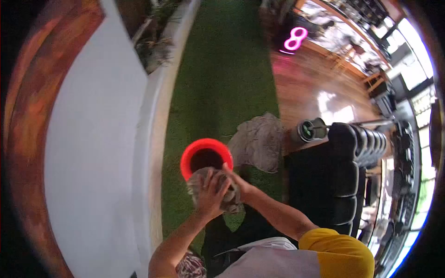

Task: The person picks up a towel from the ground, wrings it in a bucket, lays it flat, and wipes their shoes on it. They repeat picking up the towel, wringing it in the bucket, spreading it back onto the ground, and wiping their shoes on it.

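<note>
A red bucket [187, 157] with dark contents stands on the green turf in front of me. Over its near rim is a bunched grey-brown cloth [197, 180]. My left hand [212, 193] grips the top of this cloth, its fingers bent over the folds. On the cloth's right side, beside the bucket rim, my right hand [237, 184] is closed round it, with some fingers hidden. A second, larger greyish cloth [257, 143] lies crumpled on the turf, just right of the bucket.
Green turf [222, 69] runs ahead between a white wall [97, 139] on the left and a wooden floor [306, 88]. A black sofa [340, 176] stands at the right, near a grey bin [307, 132]. A pink neon light [295, 38] glows farther off.
</note>
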Available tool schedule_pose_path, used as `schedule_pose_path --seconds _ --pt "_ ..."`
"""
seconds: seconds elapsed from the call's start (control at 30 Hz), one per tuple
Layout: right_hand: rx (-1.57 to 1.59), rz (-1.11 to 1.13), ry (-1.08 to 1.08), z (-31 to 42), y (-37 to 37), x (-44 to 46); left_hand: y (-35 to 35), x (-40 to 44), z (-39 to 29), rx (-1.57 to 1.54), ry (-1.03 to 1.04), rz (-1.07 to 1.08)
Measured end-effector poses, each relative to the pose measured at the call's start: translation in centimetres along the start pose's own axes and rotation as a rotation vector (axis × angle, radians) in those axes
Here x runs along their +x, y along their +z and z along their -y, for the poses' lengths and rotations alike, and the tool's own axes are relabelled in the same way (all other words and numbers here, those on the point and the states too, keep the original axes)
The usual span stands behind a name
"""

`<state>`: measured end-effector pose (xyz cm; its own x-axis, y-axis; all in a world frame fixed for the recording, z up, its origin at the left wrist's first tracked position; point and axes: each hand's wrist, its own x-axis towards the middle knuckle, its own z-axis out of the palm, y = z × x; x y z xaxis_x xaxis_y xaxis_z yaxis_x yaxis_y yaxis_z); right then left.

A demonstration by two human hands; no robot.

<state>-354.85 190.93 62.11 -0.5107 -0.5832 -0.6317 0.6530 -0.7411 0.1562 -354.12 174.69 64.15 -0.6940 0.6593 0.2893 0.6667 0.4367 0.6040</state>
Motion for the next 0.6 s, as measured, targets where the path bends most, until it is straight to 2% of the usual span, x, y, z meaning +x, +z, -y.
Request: schedule_pose_path --seconds 0.03,0.1,0.13,0.23,0.27,0.3,0.37,0.47,0.5,0.53,0.6 --pt "0.312 0.078 0.072 0.4 -0.7 1.0 -0.2 0.8 1.1 -0.017 0.001 0.02" --pt "0.027 0.201 -0.032 2.1 -1.0 1.6 -0.6 2.2 3.7 -0.095 -0.024 0.066" --pt "-0.569 0.223 -0.196 2.5 -0.6 1.4 -0.7 2.3 4.6 -0.124 -0.064 0.087" --pt "-0.514 0.209 0.187 4.4 -6.0 7.2 -1.0 3.5 6.0 -0.305 -0.268 -0.069" --pt "-0.451 0.219 0.33 5.6 -3.0 6.2 -1.7 4.7 6.0 -0.415 -0.306 -0.241" --pt "-0.38 0.222 0.465 7.4 -1.8 5.7 -1.6 4.6 6.5 -0.747 -0.562 -0.375" --pt "-0.554 0.025 0.479 12.3 -5.6 6.3 -1.0 3.6 7.1 -1.421 -1.049 -0.661" --pt "-0.715 -0.295 0.429 16.8 -8.6 11.6 -1.1 1.2 9.0 -1.426 -1.15 -0.51" --pt "-0.74 -0.405 0.401 17.4 -9.0 13.5 -2.3 2.8 8.1 -1.281 -0.993 -0.47" --pt "-0.709 -0.344 0.484 17.5 -8.6 15.2 -3.4 4.3 7.3 -1.132 -0.844 -0.453" --pt "-0.643 -0.222 0.645 16.5 -7.3 18.6 -3.5 5.4 8.5 -0.912 -0.583 -0.278"
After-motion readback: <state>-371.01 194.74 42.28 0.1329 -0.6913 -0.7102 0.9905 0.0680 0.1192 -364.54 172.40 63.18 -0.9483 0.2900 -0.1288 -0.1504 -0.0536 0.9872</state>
